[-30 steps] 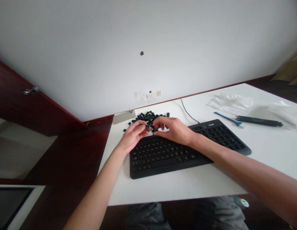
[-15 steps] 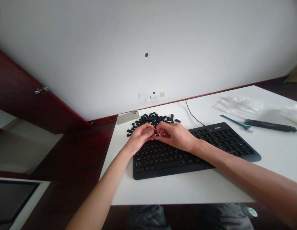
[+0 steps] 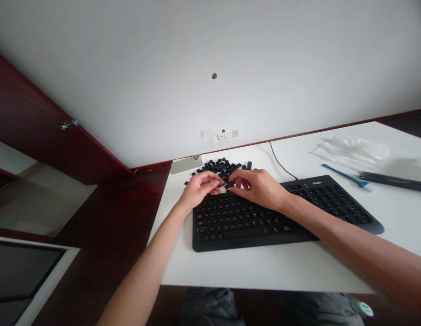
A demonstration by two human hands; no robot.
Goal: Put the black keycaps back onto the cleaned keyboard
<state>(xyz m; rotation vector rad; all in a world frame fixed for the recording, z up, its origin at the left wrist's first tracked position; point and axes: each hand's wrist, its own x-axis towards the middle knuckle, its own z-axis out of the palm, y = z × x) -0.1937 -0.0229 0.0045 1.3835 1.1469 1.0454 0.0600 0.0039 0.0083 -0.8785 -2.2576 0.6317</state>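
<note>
Both hands hover close together over the back left part of a black keyboard (image 3: 242, 233), whose visible key positions look bare of caps. My right hand (image 3: 256, 186) is curled, thumb and forefinger closing on what looks like a small black keycap. Facing it, my left hand (image 3: 201, 188) has thumb and fingers bent into a pinch; anything between them is too small to make out. A gap shows between the two hands' fingertips. Just behind them lies a loose pile of black keycaps (image 3: 224, 165), partly hidden by the fingers.
Left of the pile lies a phone (image 3: 186, 164), camera side up. A blue brush (image 3: 346, 175), a black long-shaped item (image 3: 394, 180) and clear plastic bags (image 3: 353, 149) are on the right of the white table (image 3: 264, 269). The keyboard's cable (image 3: 281, 162) runs toward the wall.
The hands, touching or nearly so before, have drawn slightly apart at the fingertips. The whole view has shifted a little, so the scene sits farther right.
</note>
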